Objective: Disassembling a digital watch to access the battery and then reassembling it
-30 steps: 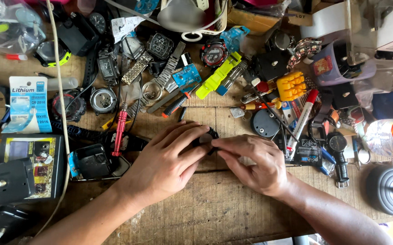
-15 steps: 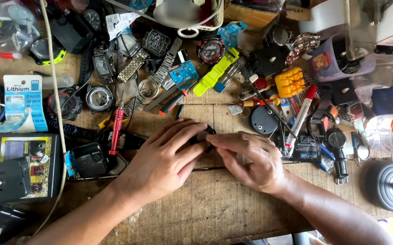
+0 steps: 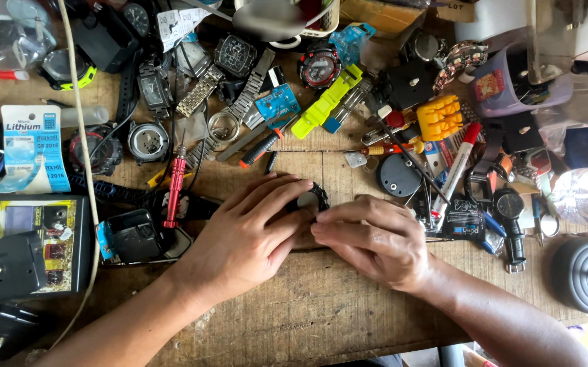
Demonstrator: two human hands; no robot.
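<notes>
My left hand (image 3: 250, 238) and my right hand (image 3: 375, 238) meet at the middle of a worn wooden bench (image 3: 321, 312). Together they grip a small black watch case (image 3: 314, 199), mostly hidden under the fingertips; only its dark toothed rim and a pale round face show. The left fingers curl over it from the left. From the right, the other hand's fingertips press against its lower edge. A black strap (image 3: 131, 194) runs off leftward from under my left hand.
Watches, straps and tools crowd the back of the bench: a red screwdriver (image 3: 173, 187), a lime-green strap (image 3: 324, 102), a yellow block (image 3: 440, 117), a round black case back (image 3: 399, 175). A battery card (image 3: 32, 146) and black boxes (image 3: 8, 268) lie left; a black round stand (image 3: 582, 272) sits right.
Both hands stay pressed on the watch case; the fingers shift only slightly. The view has drifted a little.
</notes>
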